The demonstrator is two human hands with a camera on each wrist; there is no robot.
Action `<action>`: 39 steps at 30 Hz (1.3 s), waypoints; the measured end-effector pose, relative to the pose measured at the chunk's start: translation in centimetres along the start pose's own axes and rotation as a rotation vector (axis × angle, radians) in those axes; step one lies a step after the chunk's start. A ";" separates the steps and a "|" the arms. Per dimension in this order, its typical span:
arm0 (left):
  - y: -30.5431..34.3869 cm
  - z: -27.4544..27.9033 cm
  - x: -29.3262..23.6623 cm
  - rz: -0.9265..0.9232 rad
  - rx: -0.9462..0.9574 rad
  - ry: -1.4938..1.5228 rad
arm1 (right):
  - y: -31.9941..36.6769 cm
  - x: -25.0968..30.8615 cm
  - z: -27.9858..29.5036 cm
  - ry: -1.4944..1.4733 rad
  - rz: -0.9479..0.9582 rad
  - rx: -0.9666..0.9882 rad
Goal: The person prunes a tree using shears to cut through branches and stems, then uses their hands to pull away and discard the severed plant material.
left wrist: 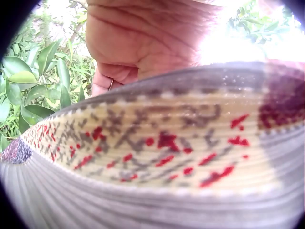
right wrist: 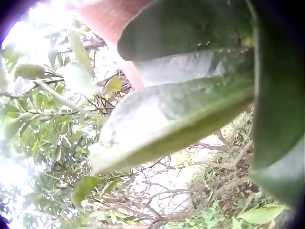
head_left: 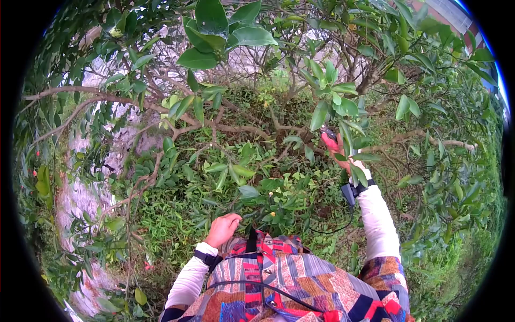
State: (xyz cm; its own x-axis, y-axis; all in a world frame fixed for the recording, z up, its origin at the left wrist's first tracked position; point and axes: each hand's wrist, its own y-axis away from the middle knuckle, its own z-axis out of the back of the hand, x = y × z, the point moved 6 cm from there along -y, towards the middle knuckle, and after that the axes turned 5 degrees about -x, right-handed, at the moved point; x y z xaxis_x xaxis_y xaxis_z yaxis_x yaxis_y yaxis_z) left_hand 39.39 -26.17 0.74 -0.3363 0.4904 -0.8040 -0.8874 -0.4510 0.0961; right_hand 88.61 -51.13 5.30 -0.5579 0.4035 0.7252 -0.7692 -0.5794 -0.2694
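In the head view the right hand [head_left: 339,151] reaches forward among leaves, its fingers round a red-handled tool [head_left: 329,140] whose dark end points up and away. A leafy shoot [head_left: 343,104] hangs beside that hand and partly covers it; large leaves [right wrist: 190,109] hide most of the hand [right wrist: 112,21] in the right wrist view. The left hand [head_left: 223,229] is near the front of the patchwork garment [head_left: 300,268], holding nothing that shows. In the left wrist view the garment [left wrist: 152,143] covers part of the left hand [left wrist: 143,38], and its fingers are mostly hidden.
Bare branches [head_left: 244,129] cross in front of the body at several heights. Big leaves [head_left: 212,35] hang near the top of the head view. Low green plants [head_left: 177,231] cover the ground, with a pale strip [head_left: 80,198] at the left. A black cable [head_left: 335,231] loops from the right wrist.
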 end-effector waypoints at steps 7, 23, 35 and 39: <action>0.1 0.0 0.5 0.028 0.002 0.021 | -0.1 -0.6 -0.5 -0.072 -0.026 0.004; -0.5 -0.2 0.6 0.012 0.013 0.066 | 7.1 3.5 -3.5 -0.822 -0.521 0.215; -3.7 -0.3 -7.8 -0.221 0.179 0.163 | 18.3 20.9 -9.8 -0.553 -0.589 0.491; -4.1 -0.8 -9.7 -0.234 0.267 0.265 | 18.3 21.2 -15.0 -0.364 -0.289 0.451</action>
State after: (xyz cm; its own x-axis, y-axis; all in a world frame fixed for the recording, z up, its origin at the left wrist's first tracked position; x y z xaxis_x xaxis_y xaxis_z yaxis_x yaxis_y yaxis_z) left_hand 46.58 -29.70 7.71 -0.0555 0.3327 -0.9414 -0.9920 -0.1252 0.0142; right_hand 58.02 -42.60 6.24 -0.1458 0.3681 0.9183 -0.6222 -0.7558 0.2041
